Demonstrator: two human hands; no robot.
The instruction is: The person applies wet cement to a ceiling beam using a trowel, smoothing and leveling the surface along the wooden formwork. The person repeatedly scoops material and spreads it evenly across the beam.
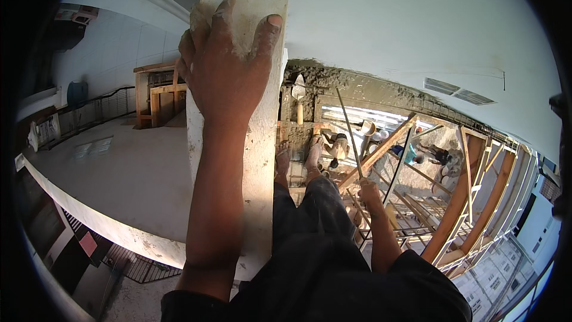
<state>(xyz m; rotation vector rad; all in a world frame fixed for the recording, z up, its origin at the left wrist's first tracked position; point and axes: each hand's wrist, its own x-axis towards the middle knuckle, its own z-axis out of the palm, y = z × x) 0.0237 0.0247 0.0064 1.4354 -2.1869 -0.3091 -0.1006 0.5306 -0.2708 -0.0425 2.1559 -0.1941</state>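
Note:
My left hand lies open with fingers spread on top of a long, pale, mortar-stained concrete ledge, whose surface runs along under my forearm. Off to the right, my right hand is closed around a long thin rod that slants up and to the left. A pointing trowel with a wooden handle rests just right of the ledge, beside wet grey mortar. Its blade has mortar on it.
My bare feet stand on planks at height. Wooden beams and scaffold poles cross on the right. Far below, a person in blue is on the ground. A pale wall rises ahead; a wooden frame stands on the left slab.

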